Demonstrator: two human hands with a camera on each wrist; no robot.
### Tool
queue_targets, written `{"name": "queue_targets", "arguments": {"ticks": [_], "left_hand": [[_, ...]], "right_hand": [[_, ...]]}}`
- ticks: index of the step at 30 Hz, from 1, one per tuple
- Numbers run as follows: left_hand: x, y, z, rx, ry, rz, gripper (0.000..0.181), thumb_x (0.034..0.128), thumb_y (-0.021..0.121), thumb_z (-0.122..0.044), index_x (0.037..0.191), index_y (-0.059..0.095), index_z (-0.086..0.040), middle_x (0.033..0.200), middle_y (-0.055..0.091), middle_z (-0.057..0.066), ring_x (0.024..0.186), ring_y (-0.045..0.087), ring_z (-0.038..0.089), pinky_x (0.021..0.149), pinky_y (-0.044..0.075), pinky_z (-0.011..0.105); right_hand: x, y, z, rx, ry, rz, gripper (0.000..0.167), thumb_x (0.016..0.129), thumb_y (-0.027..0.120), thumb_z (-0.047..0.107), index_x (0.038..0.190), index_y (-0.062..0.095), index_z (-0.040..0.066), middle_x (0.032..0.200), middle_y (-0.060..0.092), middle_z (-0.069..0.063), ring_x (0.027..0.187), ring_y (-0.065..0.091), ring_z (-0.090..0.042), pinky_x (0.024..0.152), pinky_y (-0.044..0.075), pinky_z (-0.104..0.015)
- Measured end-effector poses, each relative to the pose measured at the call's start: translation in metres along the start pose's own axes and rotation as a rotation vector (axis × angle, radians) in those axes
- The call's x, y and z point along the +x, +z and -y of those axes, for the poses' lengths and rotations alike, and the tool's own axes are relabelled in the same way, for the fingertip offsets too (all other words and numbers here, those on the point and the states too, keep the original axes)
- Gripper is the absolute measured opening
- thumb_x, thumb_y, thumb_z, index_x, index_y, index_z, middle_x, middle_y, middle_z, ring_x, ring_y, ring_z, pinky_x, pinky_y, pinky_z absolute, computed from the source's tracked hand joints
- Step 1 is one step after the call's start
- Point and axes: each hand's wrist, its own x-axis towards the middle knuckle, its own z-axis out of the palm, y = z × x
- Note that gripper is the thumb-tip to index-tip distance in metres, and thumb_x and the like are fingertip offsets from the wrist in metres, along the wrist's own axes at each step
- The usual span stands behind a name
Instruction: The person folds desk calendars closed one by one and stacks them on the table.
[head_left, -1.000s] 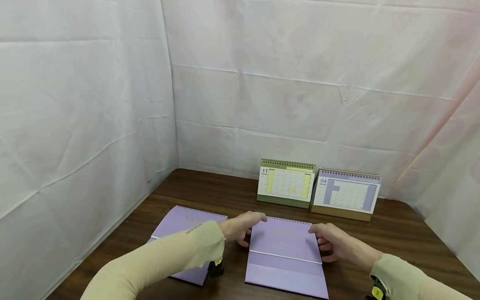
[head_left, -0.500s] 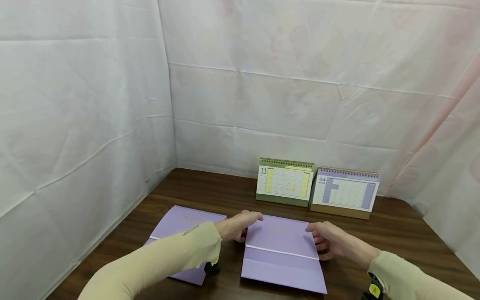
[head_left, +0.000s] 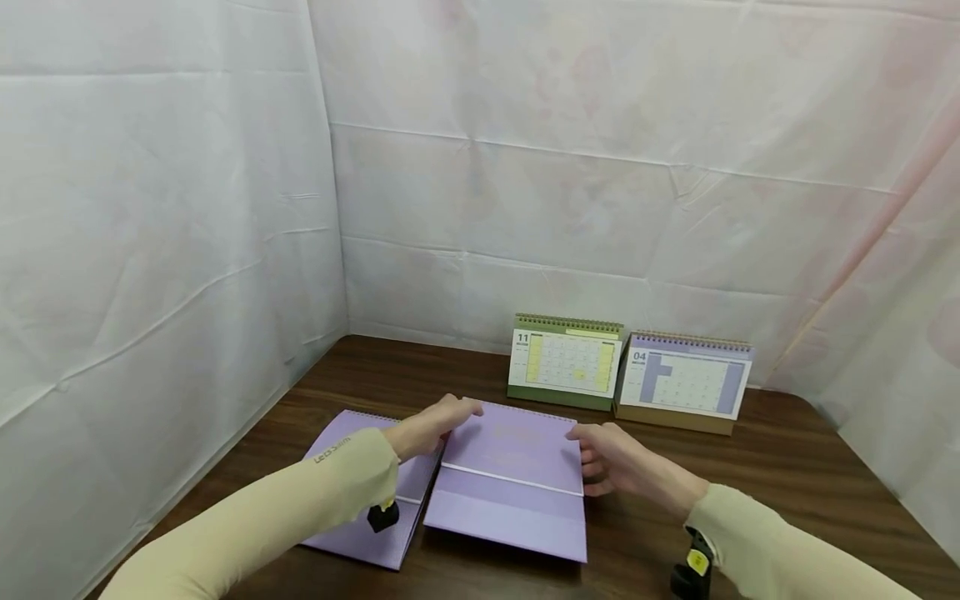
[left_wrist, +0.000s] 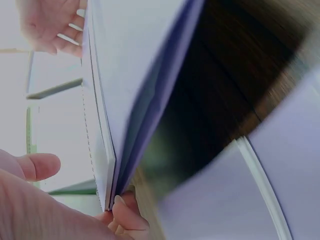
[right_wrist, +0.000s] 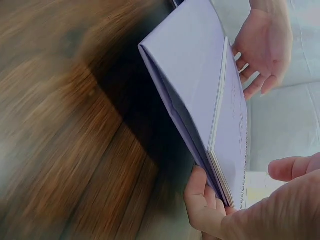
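Between my two hands is a purple spiral-bound desk calendar [head_left: 517, 450] with a white band across it. My left hand [head_left: 431, 427] holds its left edge and my right hand [head_left: 617, 462] its right edge. In the right wrist view the fingers [right_wrist: 202, 205] curl under the calendar's edge, with the thumb apart above it. The left wrist view shows the left fingers [left_wrist: 129, 215] beneath the other edge. The calendar is raised off the table, a dark shadow under it. A second purple calendar [head_left: 360, 537] lies to the left, partly hidden by my left forearm.
Two desk calendars stand at the back of the brown wooden table [head_left: 795, 500]: a green and yellow one [head_left: 566, 362] and, right beside it, a purple and white one [head_left: 682, 379]. Pale cloth sheets [head_left: 495, 192] hang behind and at the sides.
Both hands have lifted the purple calendar off the table and carried it left, until its left edge comes up beside the other purple calendar. The standing calendars stay in place.
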Motion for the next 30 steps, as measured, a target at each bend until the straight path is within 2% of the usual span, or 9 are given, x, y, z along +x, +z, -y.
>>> {"name": "queue_targets", "arguments": {"ticks": [9, 13, 19, 25, 30], "left_hand": [[0.003, -0.039, 0.011, 0.054, 0.002, -0.015, 0.070, 0.0895, 0.054, -0.030, 0.143, 0.029, 0.007, 0.147, 0.032, 0.026, 0.133, 0.035, 0.042, 0.112, 0.029, 0.056], [0.004, -0.056, 0.018, 0.077, -0.014, -0.018, 0.069, 0.0921, 0.051, -0.033, 0.143, 0.028, 0.007, 0.143, 0.033, 0.029, 0.133, 0.034, 0.042, 0.113, 0.028, 0.056], [0.005, -0.080, 0.029, 0.105, -0.026, -0.022, 0.072, 0.0943, 0.046, -0.037, 0.145, 0.022, 0.008, 0.145, 0.028, 0.032, 0.134, 0.031, 0.046, 0.112, 0.027, 0.059], [0.007, -0.101, 0.039, 0.114, -0.024, -0.024, 0.079, 0.0956, 0.043, -0.036, 0.148, 0.010, 0.013, 0.153, 0.013, 0.032, 0.141, 0.019, 0.048, 0.117, 0.019, 0.059], [0.008, -0.116, 0.045, 0.125, -0.021, -0.045, 0.077, 0.0958, 0.042, -0.035, 0.146, 0.013, 0.016, 0.152, 0.014, 0.033, 0.142, 0.017, 0.047, 0.119, 0.016, 0.056]], "right_hand": [[0.008, 0.035, 0.015, 0.079, -0.029, 0.038, 0.022, 0.090, 0.058, 0.023, 0.084, 0.046, 0.006, 0.060, 0.042, 0.000, 0.051, 0.045, -0.011, 0.068, 0.058, -0.046], [0.008, 0.054, 0.020, 0.109, -0.029, 0.052, 0.025, 0.090, 0.058, 0.021, 0.098, 0.045, 0.002, 0.075, 0.044, -0.006, 0.055, 0.046, -0.013, 0.073, 0.058, -0.049], [0.009, 0.080, 0.026, 0.148, -0.041, 0.050, 0.040, 0.090, 0.057, 0.021, 0.117, 0.039, -0.002, 0.098, 0.044, -0.019, 0.063, 0.050, -0.019, 0.073, 0.058, -0.051], [0.007, 0.106, 0.032, 0.183, -0.060, 0.060, 0.045, 0.090, 0.053, 0.020, 0.124, 0.035, -0.002, 0.105, 0.043, -0.025, 0.075, 0.052, -0.027, 0.071, 0.059, -0.049], [0.003, 0.122, 0.041, 0.196, -0.085, 0.089, 0.053, 0.094, 0.049, 0.024, 0.136, 0.030, -0.003, 0.112, 0.042, -0.031, 0.081, 0.053, -0.032, 0.072, 0.059, -0.050]]}}
